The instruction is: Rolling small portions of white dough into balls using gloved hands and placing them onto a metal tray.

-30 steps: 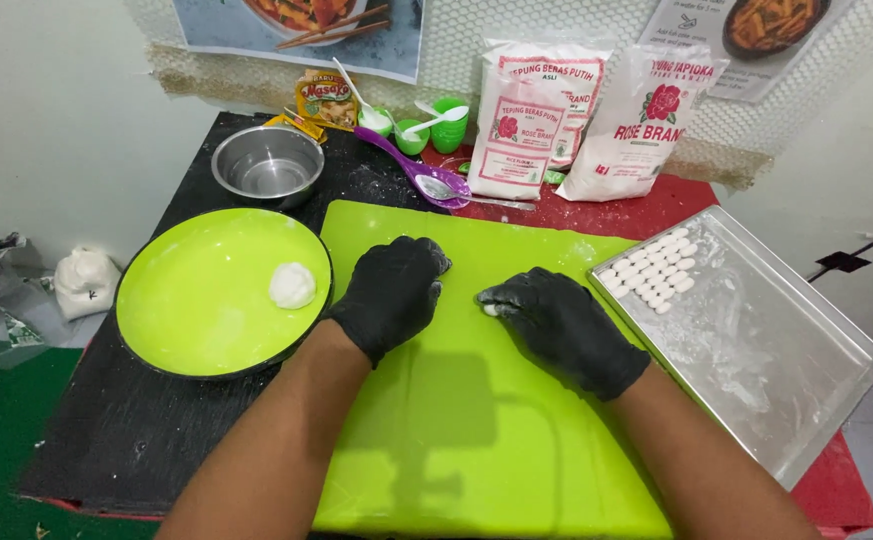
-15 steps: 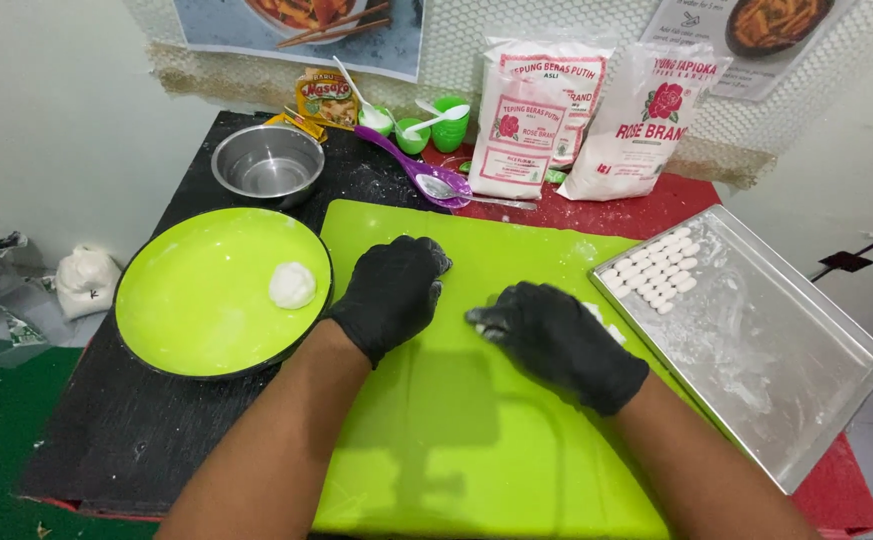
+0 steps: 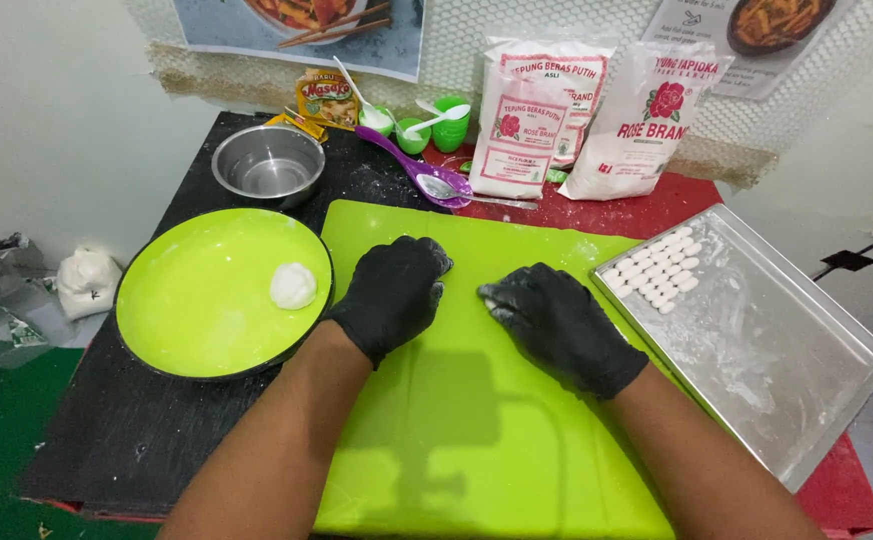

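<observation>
**Gloved hands press down on the green mat**

While both hands lie palm-down at mid-frame, the green mat [image 3: 456, 440] under them covers the centre and bottom of the counter [image 3: 156, 440]. The left hand [image 3: 394, 293], in a black glove, is loosely curled with its fingers bent onto the mat; whether anything lies beneath it cannot be told. The right hand [image 3: 556, 325], also gloved in black and dusted white at the fingertips, lies flatter, fingers pointing to the upper left, and what it covers is hidden too. The two hands sit near each other but apart.

Left of the left hand, a round green plate [image 3: 186, 320] carries one white dough ball [image 3: 292, 286] near its right edge. At the right of the frame, a metal tray [image 3: 786, 380] holds rows of small white dough pieces [image 3: 659, 270] in its upper left corner, just beside the right hand. Along the top stand a steel bowl [image 3: 268, 166], a purple spoon [image 3: 421, 172], small green cups [image 3: 434, 125] and two white flour bags [image 3: 576, 115].
</observation>
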